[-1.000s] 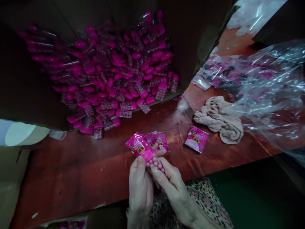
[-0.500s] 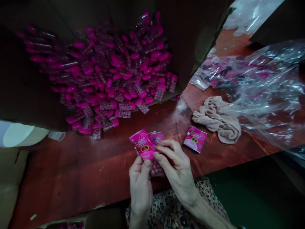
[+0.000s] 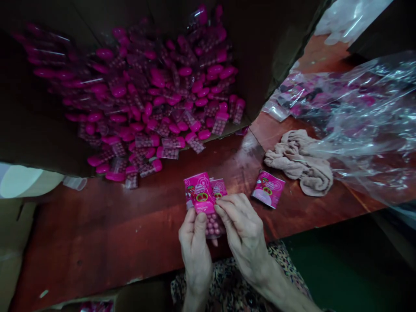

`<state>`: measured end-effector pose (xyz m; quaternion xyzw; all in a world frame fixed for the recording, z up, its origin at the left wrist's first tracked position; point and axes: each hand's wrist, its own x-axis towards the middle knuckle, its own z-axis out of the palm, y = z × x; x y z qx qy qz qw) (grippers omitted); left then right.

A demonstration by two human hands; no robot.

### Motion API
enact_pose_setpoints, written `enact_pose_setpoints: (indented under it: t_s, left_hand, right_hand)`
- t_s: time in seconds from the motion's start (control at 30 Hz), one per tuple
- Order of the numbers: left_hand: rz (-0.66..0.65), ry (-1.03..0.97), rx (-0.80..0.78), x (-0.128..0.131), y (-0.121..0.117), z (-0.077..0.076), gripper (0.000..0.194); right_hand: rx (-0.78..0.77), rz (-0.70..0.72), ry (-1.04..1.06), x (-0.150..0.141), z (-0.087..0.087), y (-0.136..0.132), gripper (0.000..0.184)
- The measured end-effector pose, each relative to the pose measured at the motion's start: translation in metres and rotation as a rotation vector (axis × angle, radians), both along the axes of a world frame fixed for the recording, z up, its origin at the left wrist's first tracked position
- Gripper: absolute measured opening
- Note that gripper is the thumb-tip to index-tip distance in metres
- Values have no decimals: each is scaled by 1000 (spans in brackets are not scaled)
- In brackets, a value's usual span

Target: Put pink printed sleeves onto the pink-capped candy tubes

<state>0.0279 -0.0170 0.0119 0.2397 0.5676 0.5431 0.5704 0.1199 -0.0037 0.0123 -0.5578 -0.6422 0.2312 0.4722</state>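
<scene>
My left hand (image 3: 196, 247) is closed around a small clear container of pink balls (image 3: 213, 225), gripping its left side near the table's front edge. A pink printed sleeve (image 3: 197, 188) covers the container's upper end, and the balls show below it. My right hand (image 3: 243, 234) pinches the sleeve's lower right edge between thumb and fingers. Behind it, a second pink printed sleeve (image 3: 220, 185) partly shows; whether it is held or lying on the table cannot be made out. More pink sleeves (image 3: 269, 189) lie in a small stack to the right of my hands.
A cardboard box (image 3: 260, 65) on its side holds many pink-capped containers (image 3: 152, 112). A crumpled cloth (image 3: 300, 160) and a clear plastic bag (image 3: 364, 117) of pink pieces lie right on the red table (image 3: 107, 234). A clear cup (image 3: 75, 182) is at left.
The sleeve has turned more upright and sits squarer over the container. My right fingers have moved to its lower edge, and more of the pink balls show. The view has shifted slightly.
</scene>
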Motion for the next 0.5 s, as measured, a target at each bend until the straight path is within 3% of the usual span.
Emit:
enact_pose_setpoints:
  t_s: [0.23, 0.37, 0.5]
  left_hand:
    - [70, -60, -98, 1, -1, 0, 28]
    - [150, -82, -132, 2, 0, 2, 31]
    - [253, -48, -84, 2, -2, 1, 31]
  right_hand:
    - [166, 81, -325, 0, -9, 11, 32]
    - [216, 165, -301, 0, -13, 14, 30]
    - [240, 160, -248, -7, -14, 9, 28]
